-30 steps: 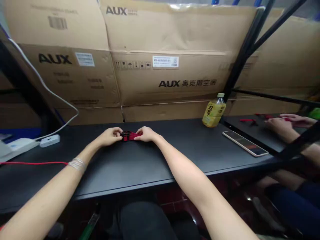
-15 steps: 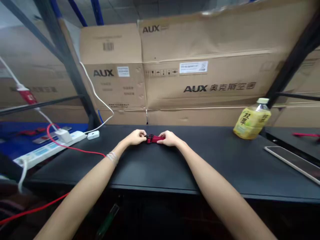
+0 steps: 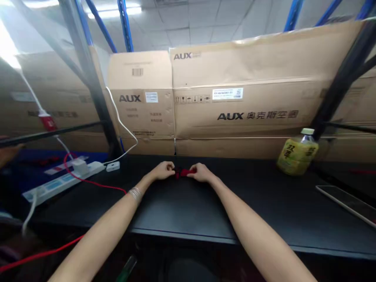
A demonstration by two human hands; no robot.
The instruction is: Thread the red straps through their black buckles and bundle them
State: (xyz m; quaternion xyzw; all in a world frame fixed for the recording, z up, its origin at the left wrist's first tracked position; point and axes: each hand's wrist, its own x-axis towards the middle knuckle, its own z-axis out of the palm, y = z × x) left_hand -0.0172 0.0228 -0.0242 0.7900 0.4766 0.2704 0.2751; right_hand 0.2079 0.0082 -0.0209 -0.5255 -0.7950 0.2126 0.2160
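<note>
Between my hands, just above or on the black tabletop [image 3: 182, 211], is a small folded red strap [image 3: 185, 172] with a dark buckle at its left end. My left hand [image 3: 164, 170], with wire-like bands on the wrist, is closed in a pinch at the buckle end. On the other side, my right hand [image 3: 201, 172] grips the red webbing between thumb and fingers. The buckle's details are too dark to make out.
A white power strip [image 3: 61, 182] with a red cable lies left, beside a small white box [image 3: 113, 166]. To the right are a yellow drink bottle [image 3: 298, 152] and a phone [image 3: 346, 203]. Cardboard boxes [image 3: 235, 117] line the back. Another person's hand [image 3: 10, 152] shows at far left.
My view has tilted up, so everything sits lower in the picture and ceiling lights show. Another person's hand has appeared at the left edge. Both my hands keep their hold on the strap.
</note>
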